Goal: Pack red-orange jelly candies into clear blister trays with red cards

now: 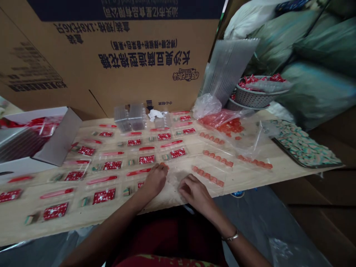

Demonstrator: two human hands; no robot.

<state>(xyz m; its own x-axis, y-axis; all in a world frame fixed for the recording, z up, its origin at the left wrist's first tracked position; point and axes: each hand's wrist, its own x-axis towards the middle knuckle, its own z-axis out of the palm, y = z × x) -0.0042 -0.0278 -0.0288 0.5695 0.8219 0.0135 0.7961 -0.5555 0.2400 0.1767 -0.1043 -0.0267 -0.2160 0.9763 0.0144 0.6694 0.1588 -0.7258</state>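
Note:
My left hand (155,180) is closed, with a small orange candy piece (165,166) showing at its fingertips. Beside it on the wooden table, my right hand (196,192) has its fingers curled together; whatever they may hold is hidden. Just right of that hand lies a clear tray with a row of orange candies (208,175). Left of my left hand are several clear trays, each with a red patterned packet (104,195), a red pen-shaped tube (102,180) and a small green-and-tan striped piece (84,201).
A big cardboard box (83,70) walls off the back. An open white box (59,142) stands at left. Behind the candy rows lie a bag of loose orange candies (226,124) and stacked clear trays (225,68). At right are a grey basket (254,98) and a dark tray of striped pieces (306,144).

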